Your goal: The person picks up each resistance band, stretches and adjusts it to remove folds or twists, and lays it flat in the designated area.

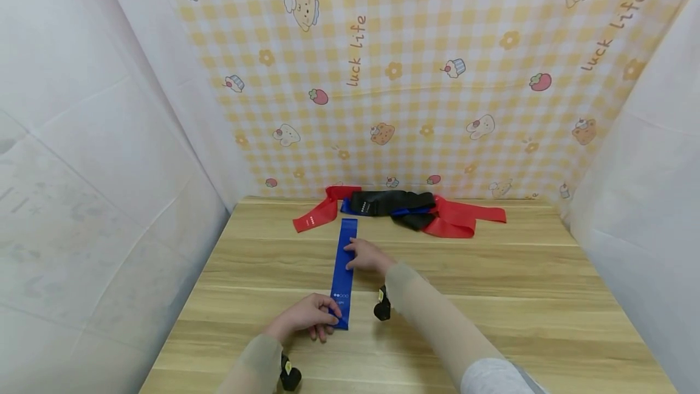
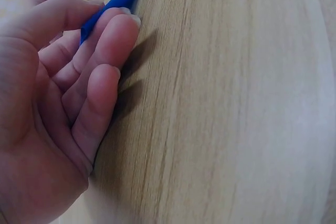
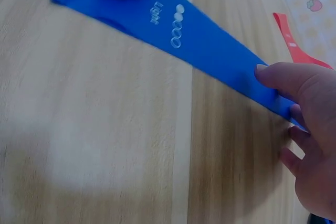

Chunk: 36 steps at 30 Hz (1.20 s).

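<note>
A flat blue resistance band [image 1: 343,275], printed "Light" with a row of dots, lies lengthwise on the wooden table. My left hand [image 1: 308,315] pinches its near end, thumb above and fingers beneath; in the left wrist view the blue end [image 2: 118,1] shows between that thumb and fingers. Farther up the strip, my right hand [image 1: 367,256] reaches in from the right, its thumb and forefinger spread apart over the band. From the right wrist, the thumb [image 3: 281,77] overlaps the blue surface, with other fingers by the lower edge.
Along the back edge lie a red band [image 1: 319,214] at left, a black band [image 1: 391,202] over bits of blue, and another red band [image 1: 456,217] at right. A patterned curtain [image 1: 404,102] hangs behind the table [image 1: 519,284]; white sheets flank both sides.
</note>
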Each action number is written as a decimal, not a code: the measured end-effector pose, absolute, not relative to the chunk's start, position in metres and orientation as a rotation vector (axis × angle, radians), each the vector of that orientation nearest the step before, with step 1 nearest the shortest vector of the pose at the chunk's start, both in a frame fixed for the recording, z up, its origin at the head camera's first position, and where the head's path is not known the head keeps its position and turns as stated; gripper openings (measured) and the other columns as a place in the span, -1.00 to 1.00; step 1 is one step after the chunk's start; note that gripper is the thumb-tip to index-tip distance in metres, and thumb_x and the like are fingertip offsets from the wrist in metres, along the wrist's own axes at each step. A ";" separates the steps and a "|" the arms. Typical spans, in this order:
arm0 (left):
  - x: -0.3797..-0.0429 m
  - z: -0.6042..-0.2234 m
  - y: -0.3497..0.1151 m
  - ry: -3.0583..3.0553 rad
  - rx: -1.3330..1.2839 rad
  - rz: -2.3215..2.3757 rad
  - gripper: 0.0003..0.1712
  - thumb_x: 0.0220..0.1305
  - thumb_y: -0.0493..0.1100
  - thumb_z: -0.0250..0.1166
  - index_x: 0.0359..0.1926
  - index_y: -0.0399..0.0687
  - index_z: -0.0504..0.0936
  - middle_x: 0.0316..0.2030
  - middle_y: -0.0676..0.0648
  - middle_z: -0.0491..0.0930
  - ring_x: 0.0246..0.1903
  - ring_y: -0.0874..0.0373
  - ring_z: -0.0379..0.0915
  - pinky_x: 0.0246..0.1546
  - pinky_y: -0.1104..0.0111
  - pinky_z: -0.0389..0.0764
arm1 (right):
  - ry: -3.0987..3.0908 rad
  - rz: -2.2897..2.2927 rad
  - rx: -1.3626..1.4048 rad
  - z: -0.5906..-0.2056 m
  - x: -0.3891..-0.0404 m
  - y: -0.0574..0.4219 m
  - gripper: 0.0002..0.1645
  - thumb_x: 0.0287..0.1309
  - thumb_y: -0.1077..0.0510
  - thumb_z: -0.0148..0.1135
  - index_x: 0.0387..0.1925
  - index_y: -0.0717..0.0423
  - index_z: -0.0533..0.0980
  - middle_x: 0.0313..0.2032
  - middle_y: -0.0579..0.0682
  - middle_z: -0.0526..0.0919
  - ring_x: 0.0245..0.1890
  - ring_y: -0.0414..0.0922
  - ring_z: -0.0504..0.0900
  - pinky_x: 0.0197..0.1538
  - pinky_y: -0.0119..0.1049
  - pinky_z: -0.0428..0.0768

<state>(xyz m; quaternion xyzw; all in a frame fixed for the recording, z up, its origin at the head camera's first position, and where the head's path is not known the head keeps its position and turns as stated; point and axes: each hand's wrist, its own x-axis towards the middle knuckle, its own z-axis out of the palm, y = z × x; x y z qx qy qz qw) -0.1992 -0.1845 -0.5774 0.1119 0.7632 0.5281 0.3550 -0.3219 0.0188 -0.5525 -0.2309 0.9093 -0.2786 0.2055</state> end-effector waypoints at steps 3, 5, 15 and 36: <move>-0.197 -0.576 -0.183 1.990 0.292 1.364 -0.92 0.27 -0.23 0.26 -0.26 -0.15 0.64 -0.64 -0.02 0.58 -0.72 0.22 0.52 -0.75 0.47 0.46 | 2.571 -0.717 -0.674 -0.555 -0.322 0.019 -0.40 0.14 0.11 0.35 0.23 0.13 0.48 0.40 0.15 0.23 0.40 0.09 0.16 0.38 -0.04 0.14; -0.196 -0.575 -0.183 2.016 0.299 1.362 -0.89 0.29 -0.21 0.25 -0.28 -0.15 0.66 -0.69 -0.01 0.55 -0.75 0.24 0.49 -0.76 0.48 0.45 | 2.577 -0.699 -0.677 -0.556 -0.322 0.019 -0.40 0.15 0.10 0.33 0.23 0.11 0.47 0.40 0.13 0.22 0.41 0.08 0.15 0.39 -0.05 0.14; -0.197 -0.574 -0.181 2.127 0.293 1.364 -0.84 0.29 -0.15 0.29 -0.32 -0.09 0.76 -0.82 0.02 0.46 -0.82 0.26 0.43 -0.78 0.45 0.47 | 2.577 -0.783 -0.666 -0.546 -0.330 0.025 -0.41 0.23 0.09 0.25 0.27 0.18 0.42 0.39 0.19 0.22 0.40 0.11 0.16 0.38 -0.02 0.14; -0.203 -0.578 -0.166 2.137 0.090 1.741 -0.70 0.35 -0.11 0.23 -0.12 -0.30 0.66 -0.53 0.02 0.53 -0.53 0.20 0.45 -0.55 0.40 0.51 | 2.701 -0.933 -0.354 -0.542 -0.368 0.063 -0.19 0.24 0.02 0.20 0.43 0.21 0.17 0.46 0.29 -0.04 0.39 0.33 0.01 0.35 0.16 0.11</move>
